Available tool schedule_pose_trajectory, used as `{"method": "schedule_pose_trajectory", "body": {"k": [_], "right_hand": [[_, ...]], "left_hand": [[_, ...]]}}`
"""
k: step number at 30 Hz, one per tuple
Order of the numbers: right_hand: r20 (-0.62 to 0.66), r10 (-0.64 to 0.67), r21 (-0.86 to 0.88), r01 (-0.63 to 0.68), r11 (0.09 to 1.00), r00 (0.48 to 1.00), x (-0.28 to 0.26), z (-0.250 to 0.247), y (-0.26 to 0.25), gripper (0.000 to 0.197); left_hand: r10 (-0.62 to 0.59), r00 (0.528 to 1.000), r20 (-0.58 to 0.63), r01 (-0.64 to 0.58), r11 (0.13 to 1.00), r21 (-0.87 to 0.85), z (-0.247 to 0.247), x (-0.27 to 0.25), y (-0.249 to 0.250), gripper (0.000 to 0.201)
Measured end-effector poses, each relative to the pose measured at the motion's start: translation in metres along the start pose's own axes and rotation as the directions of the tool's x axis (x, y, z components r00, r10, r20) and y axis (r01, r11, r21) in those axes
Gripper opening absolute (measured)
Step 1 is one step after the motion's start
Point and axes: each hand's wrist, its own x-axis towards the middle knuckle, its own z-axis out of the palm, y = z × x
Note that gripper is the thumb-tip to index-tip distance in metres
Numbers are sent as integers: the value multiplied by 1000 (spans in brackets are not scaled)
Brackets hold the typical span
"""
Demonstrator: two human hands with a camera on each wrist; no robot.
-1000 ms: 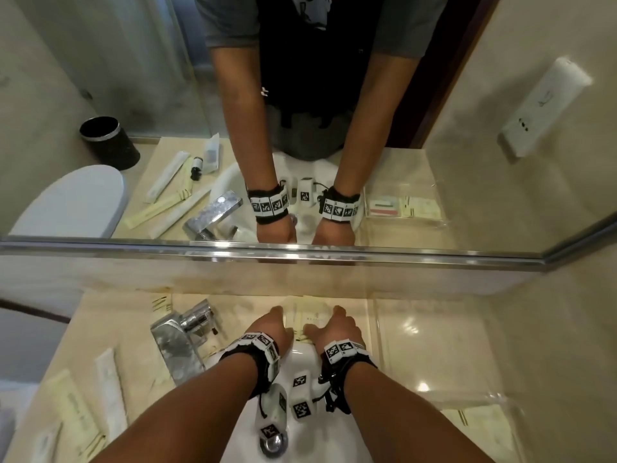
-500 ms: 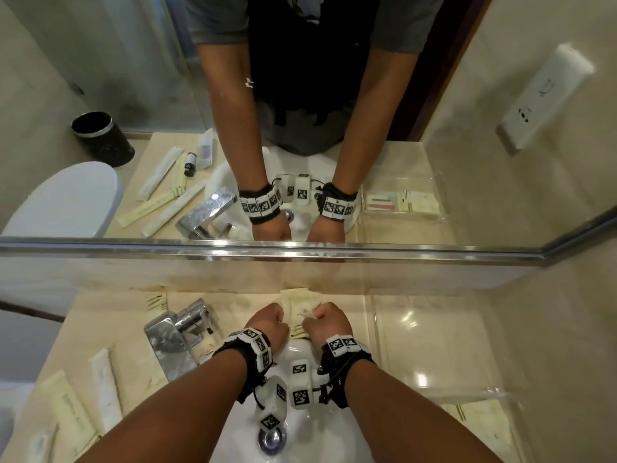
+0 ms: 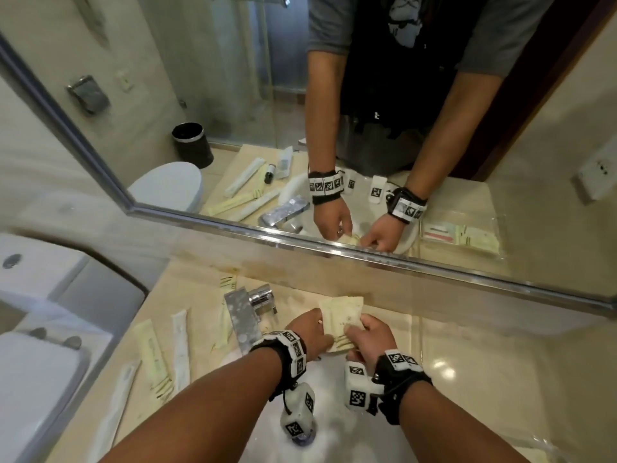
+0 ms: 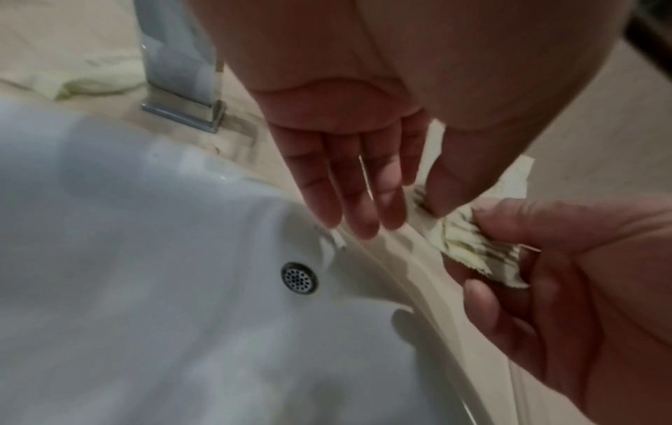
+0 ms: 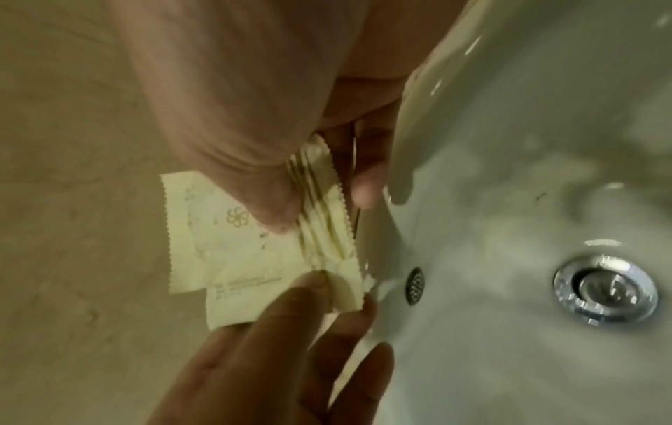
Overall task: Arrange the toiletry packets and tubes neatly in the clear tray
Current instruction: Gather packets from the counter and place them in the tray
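The pale yellow packets (image 3: 341, 320), flat on the surface behind the sink (image 3: 327, 389) a second earlier, were now gathered, apparently lifted, pinched by the left hand (image 3: 309, 332) and right hand (image 3: 369, 335), ready for the clear tray (image 3: 430, 345) right of the sink.

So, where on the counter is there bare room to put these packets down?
The widest bare patch lies right of the sink, between the mirror ledge and the clear tray. Left of the faucet it is crowded: long packets lie side by side. Both hands, left hand and right hand, hold the square packets behind the sink.
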Motion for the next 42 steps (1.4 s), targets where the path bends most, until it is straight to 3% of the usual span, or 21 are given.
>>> {"method": "schedule_pose_trajectory", "body": {"k": [2,5,6,10,14,17,23,26,28,32,36,39,42], "right_hand": [[30,-56,-103,58,993,998,-11,2,-3,15],[98,-96,-247,117,962,991,-29,3,-4,26],[121,-105,-309,138,941,987,-34,4,-4,27],[222,-151,-511,247,823,963,-59,8,-7,28],[268,-224,-552,340,761,937,-81,13,-12,21],[257,-247,-524,349,776,934,-98,10,-16,21],[40,-203,-354,204,913,978,-117,-11,2,52],[-23,-168,-225,159,961,985,-126,-22,7,47],[-37,-184,-216,171,961,982,-131,-30,9,47],[-61,-199,-279,174,944,978,-139,-51,12,53],[-65,-165,-297,138,945,984,-148,-69,23,53],[-101,-134,-216,110,970,986,-153,-82,35,46],[-127,-96,-150,77,986,987,-159,-93,49,40]], "left_hand": [[-14,1000,-20,12,995,-99,-3,-13,1,35],[-43,997,-72,27,978,-208,-4,-29,1,75],[-57,995,-86,38,976,-215,-4,-35,1,80],[-15,997,-70,5,988,-152,1,-58,3,71],[9,999,-49,-15,991,-135,7,-73,5,84],[20,999,-48,-30,976,-216,11,-78,7,74],[55,997,-59,-75,903,-424,20,-98,25,11],[53,997,-51,-71,884,-462,28,-107,33,12],[56,998,-32,-64,915,-398,35,-108,35,24],[173,985,20,-174,984,40,45,-108,40,73],[320,933,164,-359,796,486,63,-111,51,107],[329,923,201,-377,660,650,84,-113,60,95],[322,930,178,-350,626,697,104,-113,65,73]]}}
